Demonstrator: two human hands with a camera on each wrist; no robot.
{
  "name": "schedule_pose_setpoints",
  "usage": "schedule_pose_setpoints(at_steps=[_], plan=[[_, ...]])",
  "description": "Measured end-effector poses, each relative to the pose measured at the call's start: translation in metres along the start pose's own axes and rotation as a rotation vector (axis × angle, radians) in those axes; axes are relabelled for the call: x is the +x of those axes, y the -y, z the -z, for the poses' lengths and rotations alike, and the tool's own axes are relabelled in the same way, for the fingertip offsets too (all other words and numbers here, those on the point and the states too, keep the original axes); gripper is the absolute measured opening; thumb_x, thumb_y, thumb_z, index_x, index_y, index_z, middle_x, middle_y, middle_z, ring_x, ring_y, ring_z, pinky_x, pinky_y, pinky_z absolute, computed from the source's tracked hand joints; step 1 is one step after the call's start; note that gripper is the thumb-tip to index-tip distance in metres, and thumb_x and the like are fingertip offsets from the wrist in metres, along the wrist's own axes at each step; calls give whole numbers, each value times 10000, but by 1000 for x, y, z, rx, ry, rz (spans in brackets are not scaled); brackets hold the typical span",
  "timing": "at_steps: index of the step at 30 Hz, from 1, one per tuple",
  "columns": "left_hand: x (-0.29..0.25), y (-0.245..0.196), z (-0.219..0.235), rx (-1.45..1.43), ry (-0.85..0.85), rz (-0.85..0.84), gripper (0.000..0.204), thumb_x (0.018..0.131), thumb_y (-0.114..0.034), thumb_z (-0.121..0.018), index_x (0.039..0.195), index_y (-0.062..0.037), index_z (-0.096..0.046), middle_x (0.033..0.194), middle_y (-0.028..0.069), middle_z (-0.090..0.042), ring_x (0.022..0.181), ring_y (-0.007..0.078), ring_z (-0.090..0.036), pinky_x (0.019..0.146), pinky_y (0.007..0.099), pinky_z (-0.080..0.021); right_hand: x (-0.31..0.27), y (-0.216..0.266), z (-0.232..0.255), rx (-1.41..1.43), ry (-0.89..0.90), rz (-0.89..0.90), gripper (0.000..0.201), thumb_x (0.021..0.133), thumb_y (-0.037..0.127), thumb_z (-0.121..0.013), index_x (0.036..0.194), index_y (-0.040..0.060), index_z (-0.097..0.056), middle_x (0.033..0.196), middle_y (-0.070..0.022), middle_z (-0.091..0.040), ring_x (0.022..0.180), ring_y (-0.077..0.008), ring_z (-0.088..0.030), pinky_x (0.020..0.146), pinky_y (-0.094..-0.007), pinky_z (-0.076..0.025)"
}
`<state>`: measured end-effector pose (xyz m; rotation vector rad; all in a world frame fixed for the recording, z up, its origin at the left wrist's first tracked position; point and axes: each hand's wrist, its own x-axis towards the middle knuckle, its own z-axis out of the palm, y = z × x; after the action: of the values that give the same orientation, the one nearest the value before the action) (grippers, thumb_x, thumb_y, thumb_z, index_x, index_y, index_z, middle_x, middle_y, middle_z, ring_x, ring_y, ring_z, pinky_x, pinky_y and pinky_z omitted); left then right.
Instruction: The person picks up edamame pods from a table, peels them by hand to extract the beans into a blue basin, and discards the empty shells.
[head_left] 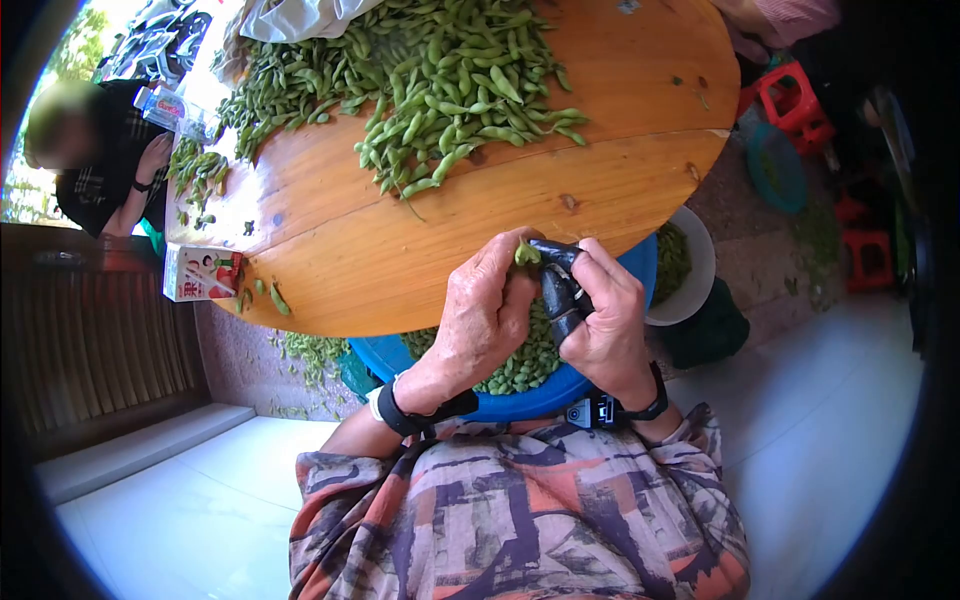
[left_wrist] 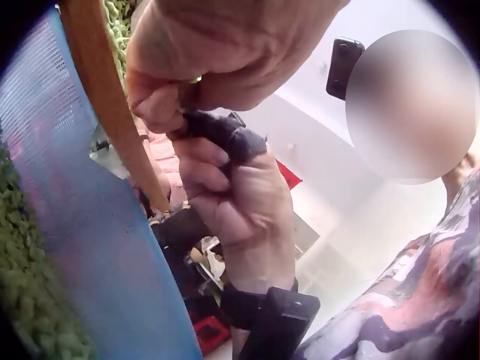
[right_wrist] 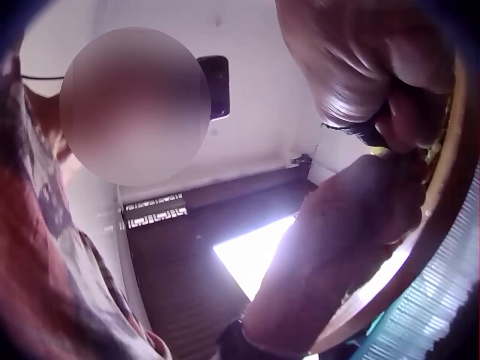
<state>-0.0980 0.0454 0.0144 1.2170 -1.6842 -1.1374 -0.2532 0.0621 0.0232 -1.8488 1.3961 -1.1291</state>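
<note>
My left hand [head_left: 482, 308] pinches a green soybean pod [head_left: 527, 254] between thumb and fingers, at the table's near edge. From the other side, my right hand [head_left: 608, 312] has its curled fingers at the same pod. Black coverings [head_left: 562, 302] wrap its thumb and a finger. Below both hands stands a blue basket [head_left: 520, 407] holding shelled green beans [head_left: 525, 368]. In the left wrist view the covered thumb [left_wrist: 225, 131] meets the left fingertips. The right wrist view shows both hands close together, with the pod mostly hidden.
A large heap of soybean pods [head_left: 440, 100] covers the back of the wooden table [head_left: 480, 215]. A drink carton [head_left: 203, 273] stands at the left edge. Another person [head_left: 110, 165] sits at left. A white tub [head_left: 700, 262] and red stools [head_left: 795, 105] are at right.
</note>
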Motion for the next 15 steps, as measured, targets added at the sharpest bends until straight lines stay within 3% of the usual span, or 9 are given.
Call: schedule_pose_setpoints(at_steps=[3,4,5,7,8,9,11,13,15], plan=[[-7,5,-8,-275,33,126,335,898,57,-456,1218,33,-554,727,49,-545,638,86,-493,631,223,-463,-3,-7,10,-64,-71,89,187,779,83,-602,924,-33,-578,840,-179,-508,721,-386,-561,642,-419,-463],[-6,-2,-2,-306,136,123,333,896,40,-501,1223,25,-562,759,79,-605,688,122,-581,684,248,-502,-11,-16,21,-27,-75,25,196,804,122,-593,925,-31,-582,835,-176,-519,718,-371,-571,647,-415,-465],[-6,-5,7,-303,128,124,333,896,40,-501,1223,25,-562,759,79,-605,688,122,-581,684,248,-502,-19,-25,30,11,-78,-38,214,828,160,-585,927,-30,-586,829,-173,-529,714,-356,-581,652,-410,-468],[-5,-13,27,-16,583,40,307,898,-3,-569,1203,-4,-594,839,113,-673,757,203,-673,712,302,-538,-18,-20,54,77,-258,-148,187,873,137,-535,949,-20,-604,807,-174,-561,726,-334,-602,667,-394,-480],[-2,-25,37,53,674,100,230,883,-40,-634,1111,-27,-656,929,127,-712,844,266,-708,755,340,-557,-22,-27,70,-13,-302,-359,186,865,98,-524,977,-24,-610,809,-183,-583,749,-333,-615,688,-382,-487],[-1,-26,45,57,669,102,230,883,-40,-634,1111,-27,-656,929,127,-712,844,266,-708,755,340,-557,-28,-37,88,-107,-343,-571,200,857,58,-513,1005,-29,-616,811,-191,-604,772,-332,-628,709,-370,-493],[0,-24,61,115,514,-92,158,869,-27,-650,1021,-33,-692,923,125,-717,836,274,-711,750,332,-564,-35,-64,118,-514,-265,-420,340,806,-38,-468,1114,-36,-614,871,-218,-646,824,-325,-647,768,-358,-499],[11,-12,80,308,301,-208,176,850,10,-649,1014,-26,-701,948,138,-717,850,273,-718,752,336,-570,-43,-73,132,-639,-238,-537,484,742,-85,-450,1200,-34,-598,929,-250,-663,856,-318,-655,815,-357,-492],[30,-12,90,536,64,-143,153,837,6,-644,984,-3,-688,967,145,-691,867,308,-696,782,361,-556,-39,-70,133,-642,-256,-634,550,716,-101,-435,1236,-19,-598,945,-262,-668,853,-326,-655,824,-372,-493]])
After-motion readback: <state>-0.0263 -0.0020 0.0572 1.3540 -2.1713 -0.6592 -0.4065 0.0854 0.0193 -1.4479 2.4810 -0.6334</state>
